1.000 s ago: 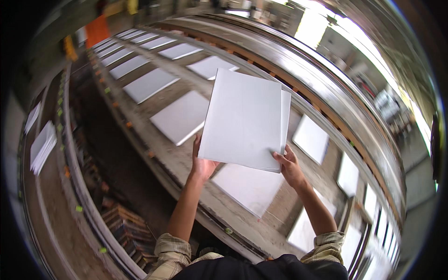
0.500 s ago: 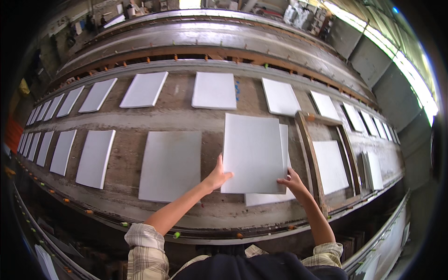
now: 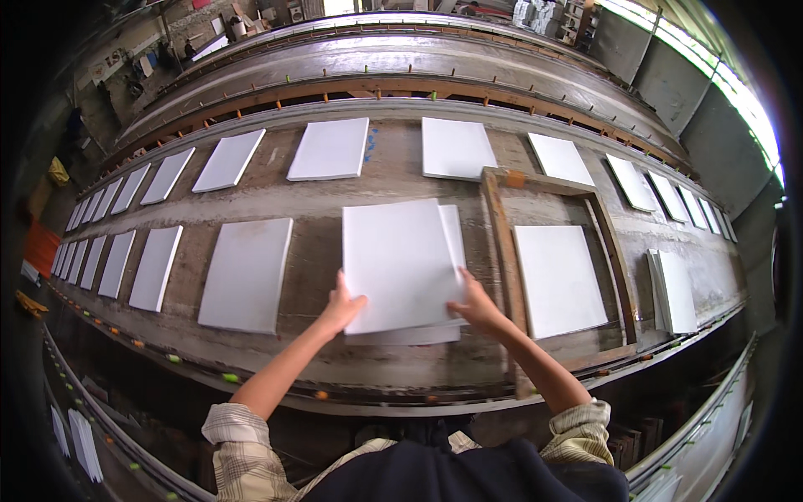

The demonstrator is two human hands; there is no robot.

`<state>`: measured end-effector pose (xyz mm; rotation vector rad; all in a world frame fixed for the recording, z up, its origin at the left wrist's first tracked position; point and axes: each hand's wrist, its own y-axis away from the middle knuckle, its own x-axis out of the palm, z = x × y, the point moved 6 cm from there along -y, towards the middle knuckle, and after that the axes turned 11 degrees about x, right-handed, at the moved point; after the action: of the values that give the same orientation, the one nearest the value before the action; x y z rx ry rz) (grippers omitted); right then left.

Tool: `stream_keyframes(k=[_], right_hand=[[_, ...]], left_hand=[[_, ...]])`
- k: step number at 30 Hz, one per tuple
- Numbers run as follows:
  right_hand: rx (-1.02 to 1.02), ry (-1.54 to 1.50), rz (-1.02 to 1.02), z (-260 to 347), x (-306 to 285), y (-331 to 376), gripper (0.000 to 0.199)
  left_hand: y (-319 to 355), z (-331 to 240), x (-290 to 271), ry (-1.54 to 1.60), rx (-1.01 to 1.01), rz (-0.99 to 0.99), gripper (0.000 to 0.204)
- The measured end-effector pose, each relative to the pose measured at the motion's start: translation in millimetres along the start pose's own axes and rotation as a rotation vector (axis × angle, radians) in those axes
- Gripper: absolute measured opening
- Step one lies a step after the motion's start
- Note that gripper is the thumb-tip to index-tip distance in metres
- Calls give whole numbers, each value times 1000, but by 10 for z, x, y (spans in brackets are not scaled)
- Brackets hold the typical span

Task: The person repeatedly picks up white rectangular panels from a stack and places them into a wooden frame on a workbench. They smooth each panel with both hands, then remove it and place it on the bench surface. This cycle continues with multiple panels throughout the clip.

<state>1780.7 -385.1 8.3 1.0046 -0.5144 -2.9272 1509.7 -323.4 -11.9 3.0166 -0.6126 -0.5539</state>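
Between my two hands is a flat white sheet (image 3: 393, 272), tilted a little above another white stack (image 3: 403, 337) on the long table. Whether it is one sheet or several cannot be seen. My left hand (image 3: 340, 308) grips its lower left edge, thumb on top and fingers behind. At the lower right edge, my right hand (image 3: 475, 303) holds it in the same way, with its thumb over the front. The lower stack shows along the right and near sides, mostly covered by the held sheet.
A wooden frame (image 3: 495, 251) lies to the right around a white stack (image 3: 562, 280). Farther right, several white sheets (image 3: 676, 291) lean together. Two rows of white stacks run along the table (image 3: 318, 205), including one (image 3: 245, 276) on the left. Orange and green clips (image 3: 230, 378) line the near rail.
My view has shifted to the right, so the table's contents appear farther left. The held sheet has come more squarely over the lower stack; both hands keep their grip.
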Motion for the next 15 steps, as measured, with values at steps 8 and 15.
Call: stream_keyframes(k=[8,15], right_hand=[[-224,-52,218,-202,43,-6,89],[-193,-119,462,-361,-548,566,67]], left_hand=[[47,65,199,-555,-125,-346,84],[51,-466,720,-1078,25,-614,83]])
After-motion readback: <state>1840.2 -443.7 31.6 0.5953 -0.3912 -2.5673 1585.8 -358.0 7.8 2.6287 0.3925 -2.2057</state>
